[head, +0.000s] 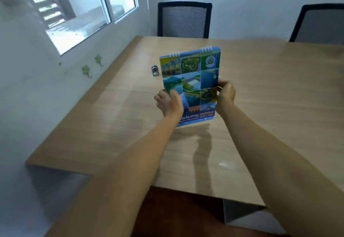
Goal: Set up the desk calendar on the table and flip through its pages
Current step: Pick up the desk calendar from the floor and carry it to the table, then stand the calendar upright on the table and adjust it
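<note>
The desk calendar (191, 76) is a blue spiral-bound one with a grid of coloured photos on its cover and white wire rings along the top. It is held upright above the wooden table (270, 106), its cover facing me, its lower edge just over the tabletop. My left hand (167, 102) grips its left edge low down, thumb on the cover. My right hand (226, 93) pinches its right edge at mid-height. The calendar's back and stand are hidden.
A small dark and silver object (155, 70) stands on the table just left of and behind the calendar. Two black mesh chairs (184, 20) (318, 24) stand at the far edge. A wall with a window (89, 16) runs along the left.
</note>
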The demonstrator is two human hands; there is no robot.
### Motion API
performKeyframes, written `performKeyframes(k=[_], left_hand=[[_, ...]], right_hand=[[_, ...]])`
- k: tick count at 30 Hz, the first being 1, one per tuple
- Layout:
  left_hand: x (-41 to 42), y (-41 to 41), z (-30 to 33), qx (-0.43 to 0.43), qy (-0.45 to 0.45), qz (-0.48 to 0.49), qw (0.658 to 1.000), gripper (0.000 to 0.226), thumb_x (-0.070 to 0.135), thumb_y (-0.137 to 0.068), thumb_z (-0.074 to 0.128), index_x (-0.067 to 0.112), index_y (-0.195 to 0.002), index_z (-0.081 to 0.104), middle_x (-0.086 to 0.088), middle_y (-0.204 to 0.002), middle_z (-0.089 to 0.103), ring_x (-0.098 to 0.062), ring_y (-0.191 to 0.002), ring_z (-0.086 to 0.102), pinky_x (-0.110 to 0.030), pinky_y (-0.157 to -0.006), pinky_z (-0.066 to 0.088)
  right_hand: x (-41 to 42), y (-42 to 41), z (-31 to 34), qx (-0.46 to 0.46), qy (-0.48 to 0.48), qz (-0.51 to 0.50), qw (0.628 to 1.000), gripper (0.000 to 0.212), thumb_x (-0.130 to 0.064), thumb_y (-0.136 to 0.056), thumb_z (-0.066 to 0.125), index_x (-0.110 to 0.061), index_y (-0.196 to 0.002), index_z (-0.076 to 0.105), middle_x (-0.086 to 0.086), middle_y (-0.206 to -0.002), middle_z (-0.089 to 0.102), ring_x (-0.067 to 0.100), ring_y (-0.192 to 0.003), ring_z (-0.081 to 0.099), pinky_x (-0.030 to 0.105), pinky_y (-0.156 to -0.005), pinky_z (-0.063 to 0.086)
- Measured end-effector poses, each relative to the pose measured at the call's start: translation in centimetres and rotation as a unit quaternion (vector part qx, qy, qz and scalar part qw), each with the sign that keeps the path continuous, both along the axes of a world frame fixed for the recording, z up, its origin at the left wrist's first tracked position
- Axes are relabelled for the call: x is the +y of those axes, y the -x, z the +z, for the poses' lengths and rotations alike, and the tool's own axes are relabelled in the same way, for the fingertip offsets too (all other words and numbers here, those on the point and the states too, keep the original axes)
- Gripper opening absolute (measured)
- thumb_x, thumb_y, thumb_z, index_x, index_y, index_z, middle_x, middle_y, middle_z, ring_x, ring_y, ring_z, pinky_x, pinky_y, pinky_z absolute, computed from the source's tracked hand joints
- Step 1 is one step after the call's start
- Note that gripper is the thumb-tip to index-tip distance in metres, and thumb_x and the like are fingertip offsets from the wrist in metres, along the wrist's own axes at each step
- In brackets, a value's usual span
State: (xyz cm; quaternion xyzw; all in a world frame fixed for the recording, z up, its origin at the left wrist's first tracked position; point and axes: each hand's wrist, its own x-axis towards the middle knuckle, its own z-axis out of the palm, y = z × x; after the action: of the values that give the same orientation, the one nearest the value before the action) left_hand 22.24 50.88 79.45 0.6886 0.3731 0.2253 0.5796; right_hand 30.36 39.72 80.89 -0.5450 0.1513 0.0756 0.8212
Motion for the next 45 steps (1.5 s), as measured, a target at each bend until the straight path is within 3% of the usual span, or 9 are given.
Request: performKeyframes(k=[7,10,15,21,24,27,32,38,45], left_hand=[[0.1,0.4,-1.8,-0.027,0.008,0.042,0.999,0.061,0.032,-0.076,0.032,-0.003,-0.124,0.045,-0.017,-0.133,0.038,-0.034,-0.122,0.038,-0.044,-0.106,0.032],[0.6,0.6,-2.8,-0.030,-0.043,0.027,0.998,0.043,0.030,-0.093,0.036,-0.002,-0.120,0.048,-0.019,-0.129,0.041,-0.032,-0.120,0.041,-0.039,-0.103,0.034],[3.0,1.8,-3.6,-0.026,-0.146,-0.053,0.988,0.030,0.023,-0.102,0.030,0.000,-0.104,0.050,-0.015,-0.106,0.044,-0.023,-0.096,0.042,-0.022,-0.075,0.029],[6.5,2.9,-4.5,-0.014,-0.276,-0.196,0.941,0.034,0.029,-0.096,0.034,0.007,-0.109,0.056,-0.015,-0.105,0.059,-0.031,-0.098,0.059,-0.039,-0.083,0.052],[6.7,3.4,-4.0,-0.019,-0.322,-0.273,0.906,0.028,0.021,-0.099,0.038,0.008,-0.119,0.054,-0.012,-0.113,0.061,-0.024,-0.098,0.061,-0.029,-0.077,0.049],[7.2,3.5,-3.6,-0.017,-0.370,-0.309,0.876,0.034,0.030,-0.099,0.036,0.013,-0.125,0.051,-0.009,-0.119,0.060,-0.024,-0.102,0.063,-0.037,-0.078,0.053],[8.5,3.2,-3.2,0.014,-0.445,-0.352,0.823,0.036,0.030,-0.100,0.039,0.014,-0.131,0.051,-0.009,-0.120,0.058,-0.024,-0.106,0.059,-0.024,-0.076,0.039],[10.6,1.9,-2.8,0.093,-0.486,-0.375,0.783,0.068,0.064,-0.086,0.037,0.027,-0.142,0.041,-0.009,-0.131,0.054,-0.027,-0.119,0.053,-0.040,-0.095,0.045],[11.2,0.9,-1.9,0.135,-0.542,-0.377,0.739,0.074,0.068,-0.081,0.046,0.032,-0.145,0.036,-0.003,-0.145,0.042,-0.023,-0.128,0.043,-0.039,-0.095,0.044]], right_hand=[[1.6,-1.5,-0.8,-0.012,-0.002,0.066,0.998,0.031,-0.008,-0.094,0.038,-0.019,-0.070,0.055,0.001,-0.072,0.056,0.014,-0.062,0.052,0.025,-0.054,0.042],[1.7,-2.1,-1.4,0.004,-0.001,0.065,0.998,0.031,-0.006,-0.092,0.037,-0.018,-0.071,0.056,0.001,-0.074,0.057,0.015,-0.065,0.053,0.025,-0.056,0.043],[1.4,-2.9,-1.9,-0.020,0.041,0.096,0.994,0.031,-0.012,-0.095,0.033,-0.019,-0.074,0.056,-0.001,-0.076,0.057,0.012,-0.068,0.054,0.024,-0.056,0.043],[1.7,-3.0,-2.9,-0.039,0.087,0.128,0.987,0.029,-0.025,-0.097,0.033,-0.017,-0.089,0.061,0.000,-0.085,0.061,0.014,-0.075,0.058,0.028,-0.059,0.045],[1.9,-2.2,-3.1,-0.047,0.128,0.163,0.977,0.041,-0.040,-0.095,0.035,-0.013,-0.094,0.066,0.009,-0.101,0.071,0.023,-0.089,0.066,0.041,-0.083,0.056],[1.5,-2.3,-4.7,-0.085,0.222,0.198,0.951,0.061,-0.058,-0.085,0.035,-0.016,-0.121,0.059,0.015,-0.131,0.058,0.032,-0.120,0.056,0.055,-0.105,0.043],[0.4,2.7,-5.9,-0.188,0.334,0.228,0.895,0.084,-0.057,-0.093,0.040,-0.021,-0.155,-0.002,-0.001,-0.163,-0.008,0.016,-0.150,-0.011,0.044,-0.123,0.002],[1.3,6.1,-9.4,-0.315,0.507,0.207,0.775,0.136,-0.076,-0.057,0.065,-0.013,-0.154,-0.008,0.012,-0.162,-0.006,0.024,-0.151,-0.004,0.043,-0.122,0.012],[2.8,5.6,-9.2,-0.355,0.549,0.166,0.738,0.125,-0.071,-0.057,0.064,-0.027,-0.148,-0.009,0.018,-0.161,0.001,0.033,-0.149,0.008,0.056,-0.114,0.027]])
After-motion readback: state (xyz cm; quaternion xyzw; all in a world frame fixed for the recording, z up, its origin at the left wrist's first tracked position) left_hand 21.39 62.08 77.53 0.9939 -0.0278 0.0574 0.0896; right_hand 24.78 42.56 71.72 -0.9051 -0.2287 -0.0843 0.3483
